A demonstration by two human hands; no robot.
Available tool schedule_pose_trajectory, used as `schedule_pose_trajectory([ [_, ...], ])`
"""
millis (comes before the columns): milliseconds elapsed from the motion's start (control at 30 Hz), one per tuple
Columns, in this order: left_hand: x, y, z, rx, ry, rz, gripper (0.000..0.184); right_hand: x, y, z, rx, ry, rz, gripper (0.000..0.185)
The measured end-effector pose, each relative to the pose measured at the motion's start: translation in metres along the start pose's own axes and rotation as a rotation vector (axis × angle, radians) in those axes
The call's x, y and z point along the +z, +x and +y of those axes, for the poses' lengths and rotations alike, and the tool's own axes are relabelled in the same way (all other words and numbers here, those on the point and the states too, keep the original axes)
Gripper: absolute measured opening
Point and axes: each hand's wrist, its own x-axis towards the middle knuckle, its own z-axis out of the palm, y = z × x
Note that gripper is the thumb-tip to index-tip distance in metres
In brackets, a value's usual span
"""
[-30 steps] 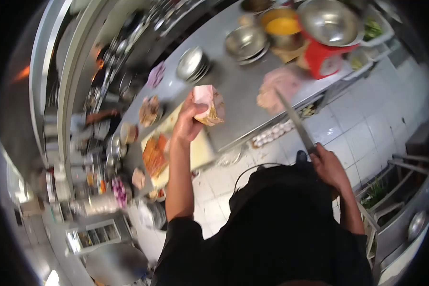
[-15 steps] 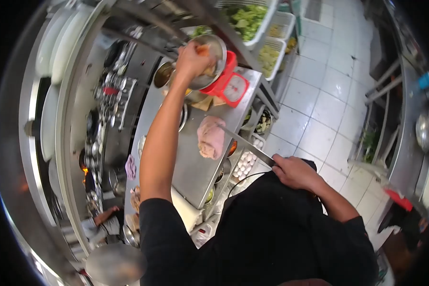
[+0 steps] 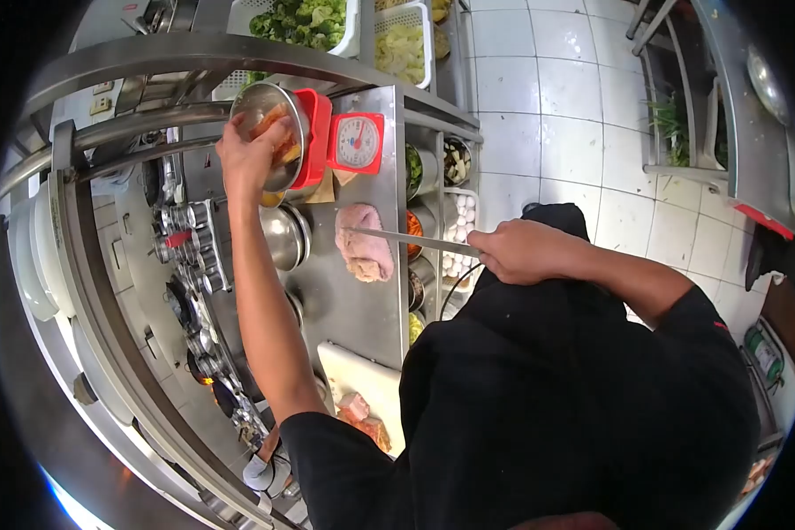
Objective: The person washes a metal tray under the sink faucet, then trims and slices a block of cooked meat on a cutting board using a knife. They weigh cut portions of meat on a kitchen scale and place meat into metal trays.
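My left hand point(image 3: 247, 157) reaches into a steel bowl point(image 3: 302, 150) on a red scale point(image 3: 356, 142), its fingers at an orange-brown piece of meat point(image 3: 276, 126). Whether the fingers grip that piece is hard to tell. My right hand point(image 3: 514, 251) is closed round the handle of a long knife point(image 3: 415, 239). The blade points left, its tip over a pink cloth-like piece point(image 3: 365, 243) on the steel counter point(image 3: 327, 296).
Stacked steel bowls point(image 3: 283, 237) stand below the scale. A white cutting board point(image 3: 371, 382) bears meat. Beyond the counter are baskets of greens point(image 3: 299, 23) and cut vegetables point(image 3: 401, 53). Eggs point(image 3: 459, 216) lie under the counter's right edge. Another person's arm point(image 3: 269, 443) shows at lower left.
Since a second ago, my left hand has gone from holding a pale meat piece above the counter to inside the bowl on the scale. The view has turned. The knife stays in my right hand.
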Motion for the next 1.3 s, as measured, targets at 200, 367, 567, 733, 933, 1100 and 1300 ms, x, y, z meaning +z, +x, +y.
schedule_pose_trajectory([
  [200, -0.015, -0.005, 0.007, -0.067, -0.009, -0.013, 0.093, -0.003, 0.001, 0.005, -0.041, 0.006, -0.013, 0.025],
  [367, -0.008, -0.009, 0.008, -0.048, -0.017, -0.004, 0.096, -0.002, -0.001, 0.01, -0.059, 0.013, -0.034, 0.024],
  [567, 0.032, 0.013, -0.04, -0.016, 0.073, -0.001, 0.081, -0.003, -0.003, 0.007, 0.046, -0.003, -0.102, 0.023],
  [733, 0.008, -0.012, 0.018, -0.247, 0.0, 0.07, 0.051, 0.0, -0.006, -0.003, 0.03, -0.054, -0.141, 0.022],
  [933, -0.068, -0.102, 0.018, -0.289, -0.634, 0.487, 0.079, 0.015, -0.004, -0.02, 0.19, 0.102, -0.349, 0.01],
  [1100, -0.075, -0.308, -0.024, -0.309, -0.65, 0.765, 0.075, 0.049, 0.007, -0.05, 0.167, -0.106, -0.469, 0.01],
  [1300, 0.081, -0.669, -0.043, -1.029, -0.93, 1.185, 0.058, 0.142, -0.014, -0.097, -0.092, -0.377, -0.718, 0.011],
])
